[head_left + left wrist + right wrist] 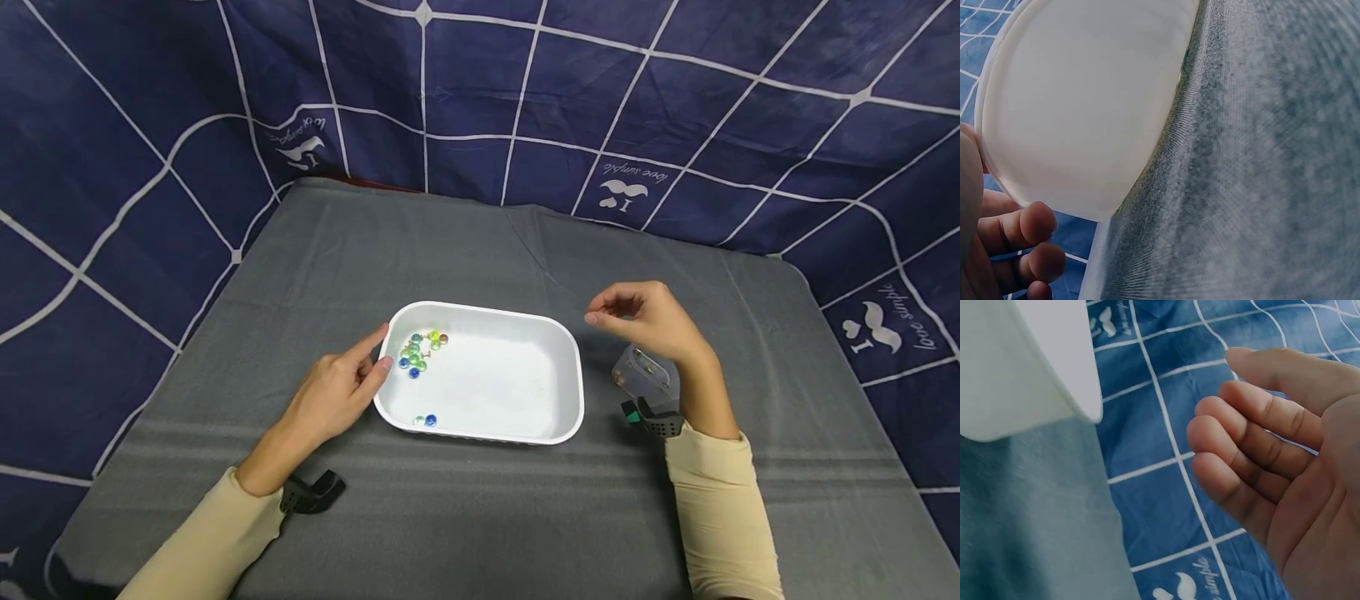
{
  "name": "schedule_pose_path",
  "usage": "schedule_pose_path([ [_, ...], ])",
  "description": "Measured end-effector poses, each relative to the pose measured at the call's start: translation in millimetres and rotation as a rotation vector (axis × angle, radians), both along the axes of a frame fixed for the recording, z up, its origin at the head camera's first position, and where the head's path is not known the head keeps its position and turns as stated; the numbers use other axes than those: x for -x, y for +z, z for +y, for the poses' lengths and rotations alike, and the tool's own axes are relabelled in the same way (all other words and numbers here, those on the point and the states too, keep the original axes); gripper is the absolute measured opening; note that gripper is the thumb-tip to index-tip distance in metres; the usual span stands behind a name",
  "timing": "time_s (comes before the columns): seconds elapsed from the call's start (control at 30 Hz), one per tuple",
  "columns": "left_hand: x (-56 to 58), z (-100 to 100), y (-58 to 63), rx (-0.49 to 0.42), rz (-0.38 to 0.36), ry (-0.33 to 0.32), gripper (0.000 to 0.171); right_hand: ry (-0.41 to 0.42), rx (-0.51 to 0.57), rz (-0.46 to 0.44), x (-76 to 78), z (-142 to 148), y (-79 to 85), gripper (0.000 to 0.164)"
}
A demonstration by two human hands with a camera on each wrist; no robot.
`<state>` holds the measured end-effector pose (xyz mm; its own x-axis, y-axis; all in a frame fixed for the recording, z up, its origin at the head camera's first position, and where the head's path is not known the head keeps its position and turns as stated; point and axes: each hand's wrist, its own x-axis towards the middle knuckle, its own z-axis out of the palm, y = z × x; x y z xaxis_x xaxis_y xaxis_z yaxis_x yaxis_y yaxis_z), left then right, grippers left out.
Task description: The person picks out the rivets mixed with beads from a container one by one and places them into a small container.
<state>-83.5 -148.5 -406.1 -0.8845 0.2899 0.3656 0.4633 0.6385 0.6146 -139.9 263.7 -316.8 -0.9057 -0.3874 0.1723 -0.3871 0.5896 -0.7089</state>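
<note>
A white tray lies on the grey cloth in the head view. Several shiny glass-like beads, green, blue, yellow and reddish, cluster at its left end among tiny gold-coloured bits. Two more, a blue bead and a pale one, lie near its front wall. The left hand touches the tray's left rim with forefinger and thumb; its other fingers curl loosely below the rim in the left wrist view. Off the tray's right end hovers the right hand, fingers loosely bent, holding nothing.
Just below the right hand stands a clear plastic container with a few small gold-coloured pieces in it, partly hidden by the wrist. Dark straps circle both wrists. A blue checked cloth hangs behind and beside the grey-covered table.
</note>
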Motion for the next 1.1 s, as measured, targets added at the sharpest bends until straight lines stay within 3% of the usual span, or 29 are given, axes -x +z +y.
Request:
schedule_pose_path([
  [0.23,0.1,-1,0.2,-0.004,0.005,0.003,0.044,0.084,-0.013,-0.008,4.9,-17,-6.0,0.004],
  [0.5,-0.1,-1,-2.1,0.001,-0.004,0.010,0.043,0.114,-0.018,-0.032,6.5,-26,-10.7,0.004],
  [1.1,-1.2,0,0.0,0.023,-0.011,0.016,0.044,0.220,-0.012,-0.060,14.7,-58,1.5,0.005],
])
